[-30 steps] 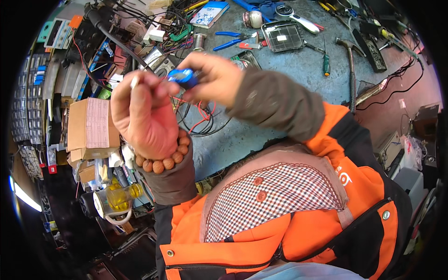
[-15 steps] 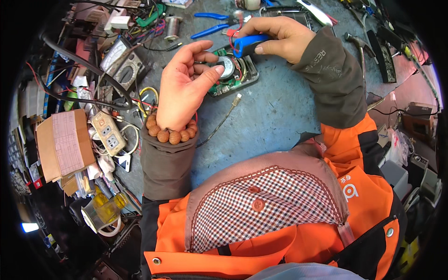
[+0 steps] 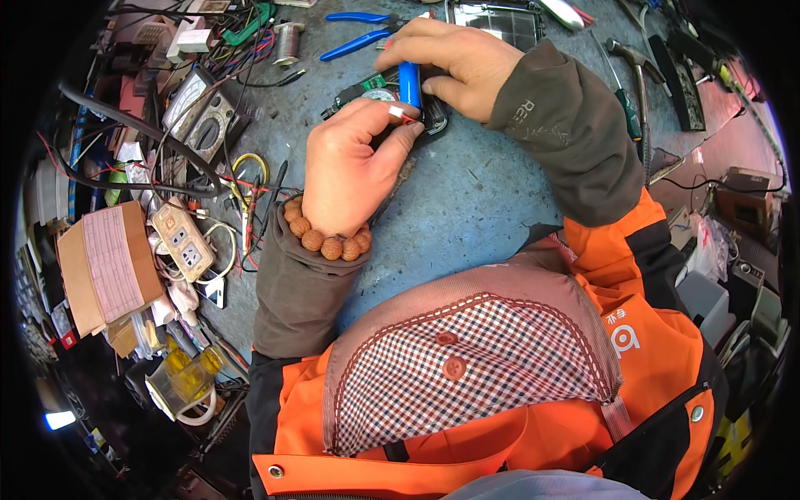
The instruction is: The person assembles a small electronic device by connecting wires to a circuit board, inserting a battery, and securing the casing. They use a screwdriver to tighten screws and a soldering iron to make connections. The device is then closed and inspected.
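My right hand (image 3: pixel 462 68) grips a blue cylindrical battery (image 3: pixel 409 85) from the right, thumb below and fingers above. The battery stands nearly lengthwise over a small opened device (image 3: pixel 435 123) with a dark case, green circuit board and round silver speaker. Just left of it, my left hand (image 3: pixel 354 158) is closed in a pinch on a small white wire connector (image 3: pixel 395 111); a bit of red wire shows by the fingertips. Much of the device is hidden under both hands. A thin dark cable lies partly hidden beside my left wrist.
Blue-handled pliers (image 3: pixel 358 43) and a solder spool (image 3: pixel 287 43) lie at the back. A multimeter (image 3: pixel 207 121), power strip (image 3: pixel 182 237) and tangled wires crowd the left. On the right are a hammer (image 3: pixel 637 62) and a green-handled screwdriver (image 3: pixel 628 115).
My left hand has gone from open fingers over the speaker to a pinch on the white connector. My right hand has moved left and turned the battery from sideways to nearly lengthwise.
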Available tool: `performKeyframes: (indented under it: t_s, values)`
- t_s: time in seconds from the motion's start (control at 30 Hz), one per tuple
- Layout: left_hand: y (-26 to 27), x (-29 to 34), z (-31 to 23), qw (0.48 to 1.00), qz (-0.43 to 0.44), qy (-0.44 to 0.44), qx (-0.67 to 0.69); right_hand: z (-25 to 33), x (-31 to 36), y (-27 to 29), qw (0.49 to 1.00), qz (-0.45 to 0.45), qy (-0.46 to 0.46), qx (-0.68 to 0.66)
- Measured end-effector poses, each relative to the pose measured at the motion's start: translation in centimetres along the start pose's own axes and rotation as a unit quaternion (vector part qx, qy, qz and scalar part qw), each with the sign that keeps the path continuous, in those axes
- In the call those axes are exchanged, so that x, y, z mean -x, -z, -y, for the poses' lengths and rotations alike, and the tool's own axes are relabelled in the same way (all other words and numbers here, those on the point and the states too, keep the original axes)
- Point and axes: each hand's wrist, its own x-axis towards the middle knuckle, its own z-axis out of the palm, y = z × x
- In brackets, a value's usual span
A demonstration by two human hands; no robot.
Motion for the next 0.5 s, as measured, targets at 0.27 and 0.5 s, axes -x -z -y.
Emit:
performKeyframes:
  t_s: [0.27, 0.5]
  values:
    - [-0.1, 0.0, -0.1, 0.999, -0.008, -0.030, -0.014, 0.7, -0.3, 0.4, 0.975, 0.025, -0.170, -0.137]
    - [-0.2, -0.2, 0.2, 0.997, -0.017, -0.076, -0.014, -1.5, -0.3, -0.8, 0.967, -0.036, -0.137, -0.211]
